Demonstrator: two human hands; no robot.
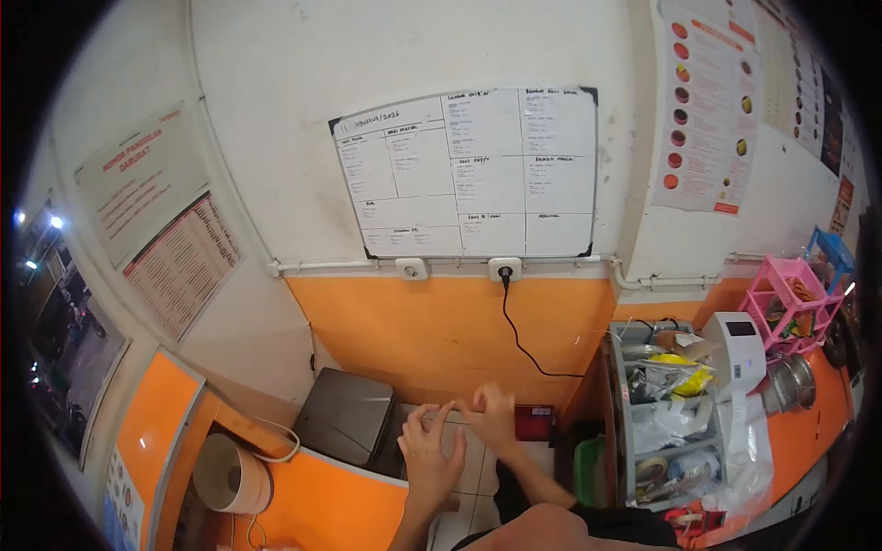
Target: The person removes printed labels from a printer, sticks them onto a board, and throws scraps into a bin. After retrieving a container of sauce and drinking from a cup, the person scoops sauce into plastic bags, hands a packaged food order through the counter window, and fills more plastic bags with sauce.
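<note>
Posters (129,174) hang on the left wall, above an orange desk (344,505). A white round tub (209,464) stands near the desk's left edge, where a raised orange panel (152,436) runs alongside. At the desk's far end sits a dark grey box (342,418), the thing nearest the left hand (432,459); the two look apart. That hand is raised just past the desk's right edge, fingers spread and half curled, with nothing visible in its grip.

Next to it, the right hand (491,418) is blurred, its thumb and forefinger parted and reaching toward the left hand's fingertips; it has hold of nothing I can see. Whether the fingertips touch, I cannot tell. Behind the hands, a whiteboard (478,184) hangs above a plugged-in black cable (516,331). A red box (535,423) lies low, beyond the right hand.

Farther right, a grey organizer (627,422) full of packets borders a second orange desk (808,441), with a white machine (740,354), metal cups (790,381) and a pink rack (790,303) toward its far edge.
</note>
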